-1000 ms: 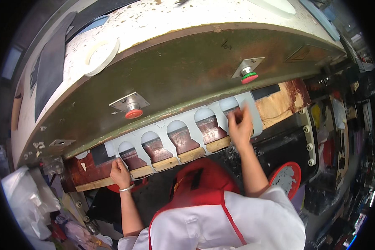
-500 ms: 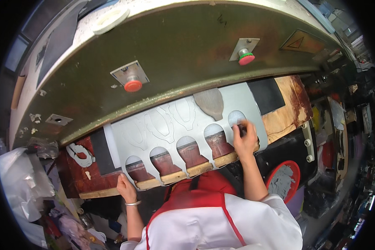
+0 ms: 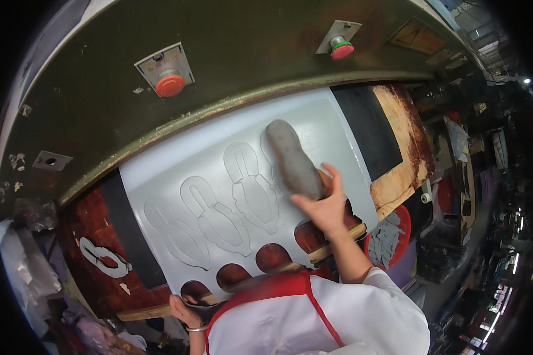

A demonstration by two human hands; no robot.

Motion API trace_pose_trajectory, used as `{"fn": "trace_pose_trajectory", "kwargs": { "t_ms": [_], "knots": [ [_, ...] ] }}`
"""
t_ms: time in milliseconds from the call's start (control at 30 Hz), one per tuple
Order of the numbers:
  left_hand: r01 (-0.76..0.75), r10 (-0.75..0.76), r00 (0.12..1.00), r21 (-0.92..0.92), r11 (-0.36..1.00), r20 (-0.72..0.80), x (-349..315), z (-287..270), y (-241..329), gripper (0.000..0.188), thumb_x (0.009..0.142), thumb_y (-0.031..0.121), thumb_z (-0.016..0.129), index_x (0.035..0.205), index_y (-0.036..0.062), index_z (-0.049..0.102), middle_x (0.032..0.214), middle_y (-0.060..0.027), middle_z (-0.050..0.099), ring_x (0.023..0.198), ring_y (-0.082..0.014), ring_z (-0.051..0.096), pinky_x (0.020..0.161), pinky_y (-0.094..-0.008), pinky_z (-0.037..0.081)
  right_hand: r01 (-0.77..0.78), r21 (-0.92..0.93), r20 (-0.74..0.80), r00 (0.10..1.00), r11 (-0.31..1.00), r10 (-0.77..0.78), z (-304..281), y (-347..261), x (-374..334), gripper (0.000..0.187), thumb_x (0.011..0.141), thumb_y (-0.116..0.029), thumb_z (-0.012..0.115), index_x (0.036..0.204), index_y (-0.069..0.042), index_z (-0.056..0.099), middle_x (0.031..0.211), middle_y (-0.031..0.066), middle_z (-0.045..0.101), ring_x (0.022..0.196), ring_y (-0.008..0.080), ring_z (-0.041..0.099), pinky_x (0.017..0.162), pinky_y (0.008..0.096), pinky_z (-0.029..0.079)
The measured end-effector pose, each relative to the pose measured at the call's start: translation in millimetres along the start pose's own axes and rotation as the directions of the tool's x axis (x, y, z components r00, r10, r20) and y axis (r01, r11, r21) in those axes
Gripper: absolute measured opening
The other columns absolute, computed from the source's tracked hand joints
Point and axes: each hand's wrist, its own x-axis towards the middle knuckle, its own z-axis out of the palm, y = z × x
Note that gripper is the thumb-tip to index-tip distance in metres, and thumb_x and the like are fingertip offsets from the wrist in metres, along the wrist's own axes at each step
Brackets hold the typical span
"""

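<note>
A grey sheet lies across the bench, with several sole-shaped outlines pressed into it and a row of cut-out openings along its near edge. On its right part rests a dark grey, sole-shaped cutting die. My right hand is closed around the die's near end, thumb on one side and fingers on the other. At the sheet's near left corner, my left hand pinches the sheet edge. Its fingertips are partly hidden there.
Beyond the sheet rises a green machine beam with a red button and a green-ringed red button. A red basin of grey scraps stands right. Grey offcuts lie on the red-brown board at left.
The sheet has slid toward me, its cut-outs now over the bench's near edge. My right hand has moved from a cut-out to the die. More pressed outlines show.
</note>
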Motion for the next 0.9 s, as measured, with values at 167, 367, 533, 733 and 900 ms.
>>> {"fn": "trace_pose_trajectory", "kwargs": {
  "t_ms": [167,367,533,733,900],
  "knots": [
    [-0.064,0.054,0.996,0.146,0.987,0.067,7.9,8.6,-1.1,0.029,0.103,0.025,0.032,0.091,0.0020,0.046,0.056,-0.0019,0.043,0.052,-0.0095,0.045,0.067,-0.0245,0.041,0.119,-0.098,-0.038,0.992,0.988,-0.123,-53.8,-10.2,38.6,0.088,0.062,-0.008,0.084,0.133,-0.005,0.032,0.119,0.0203,0.056,0.109,0.0277,0.057,0.093,0.0353,0.046],
    [0.003,0.003,0.996,0.066,0.998,-0.086,16.9,30.6,2.1,0.028,0.103,0.024,0.031,0.095,0.0017,0.047,0.054,-0.0021,0.045,0.051,-0.0098,0.043,0.073,-0.0255,0.041,0.370,-0.542,0.105,0.920,0.754,-0.376,-79.2,26.0,78.0,0.099,0.051,-0.016,0.087,0.136,-0.003,0.037,0.123,0.0207,0.052,0.114,0.0342,0.052,0.096,0.0394,0.043],
    [-0.134,0.147,0.987,0.170,0.976,-0.064,59.0,50.8,14.2,0.030,0.103,0.025,0.032,0.092,0.0021,0.048,0.055,-0.0018,0.045,0.051,-0.0096,0.042,0.064,-0.0241,0.040,0.409,-0.520,0.083,0.898,0.750,-0.432,-59.8,9.6,119.1,0.094,0.059,-0.021,0.083,0.138,-0.001,0.035,0.124,0.0201,0.050,0.113,0.0342,0.051,0.095,0.0405,0.044],
    [-0.238,0.271,0.957,0.253,0.938,-0.105,132.2,88.2,25.6,0.033,0.102,0.027,0.035,0.085,0.0022,0.049,0.055,-0.0021,0.045,0.051,-0.0098,0.043,0.054,-0.0248,0.037,0.477,-0.666,-0.215,0.613,0.574,-0.760,-21.4,-75.3,213.7,0.084,0.087,-0.039,0.058,0.142,0.008,0.016,0.142,0.0343,0.021,0.130,0.0477,0.024,0.108,0.0524,0.019],
    [-0.281,0.338,0.932,0.330,0.901,-0.129,188.2,112.1,43.7,0.038,0.102,0.027,0.036,0.073,0.0042,0.044,0.055,-0.0024,0.044,0.050,-0.0101,0.042,0.050,-0.0260,0.035,0.474,-0.640,-0.245,0.621,0.605,-0.744,13.8,-94.2,236.5,0.096,0.085,-0.043,0.061,0.144,0.008,0.004,0.145,0.0382,-0.001,0.134,0.0532,0.008,0.109,0.0575,0.012]
  ]
}}
